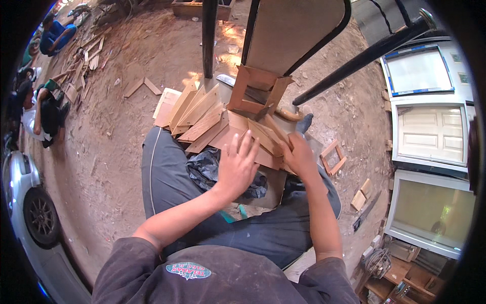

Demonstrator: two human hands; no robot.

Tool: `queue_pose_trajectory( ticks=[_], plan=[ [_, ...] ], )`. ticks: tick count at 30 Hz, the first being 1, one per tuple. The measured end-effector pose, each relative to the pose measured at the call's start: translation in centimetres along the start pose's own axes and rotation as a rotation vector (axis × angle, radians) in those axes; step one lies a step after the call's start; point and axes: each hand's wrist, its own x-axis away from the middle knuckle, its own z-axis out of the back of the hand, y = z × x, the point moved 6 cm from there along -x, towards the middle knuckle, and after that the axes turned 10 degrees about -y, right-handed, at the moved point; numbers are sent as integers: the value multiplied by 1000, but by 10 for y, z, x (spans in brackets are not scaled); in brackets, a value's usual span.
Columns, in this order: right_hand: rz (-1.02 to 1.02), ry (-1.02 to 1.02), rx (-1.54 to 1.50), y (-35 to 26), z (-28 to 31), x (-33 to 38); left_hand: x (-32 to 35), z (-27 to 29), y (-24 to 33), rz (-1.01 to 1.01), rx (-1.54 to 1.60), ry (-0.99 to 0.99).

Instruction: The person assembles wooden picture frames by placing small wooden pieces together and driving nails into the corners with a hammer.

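Observation:
My left hand (237, 167) lies over the near edge of a stack of flat wooden pieces, its fingers stretched out and slightly apart. Just to its right, my right hand (299, 156) is closed around the near end of a narrow wooden strip (275, 127). Many cut wooden slats (202, 112), several with angled ends, fan out to the left of my hands. Beyond the strip stands a small wooden frame (247, 105), tilted against a chair. Under my left wrist is a crumpled black plastic bag (202, 166) between my legs. The fingertips of my right hand are partly hidden.
The metal-legged chair (296, 33) rises straight ahead. A small wooden frame (332, 157), wood blocks (360, 196) and a saw (365, 213) lie on the dirt at right. Old televisions (430, 213) line the right side. A car (38, 218) and seated people (45, 109) are at left.

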Motion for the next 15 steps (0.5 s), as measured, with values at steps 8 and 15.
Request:
queue_pose_trajectory(
  ticks=[8, 15],
  plan=[
    [166, -17, 153, -3, 17, 7, 1, -29, 12, 57, -34, -170],
    [209, 3, 114, -5, 13, 11, -2, -39, 12, 51, -185, -159]
  ],
)
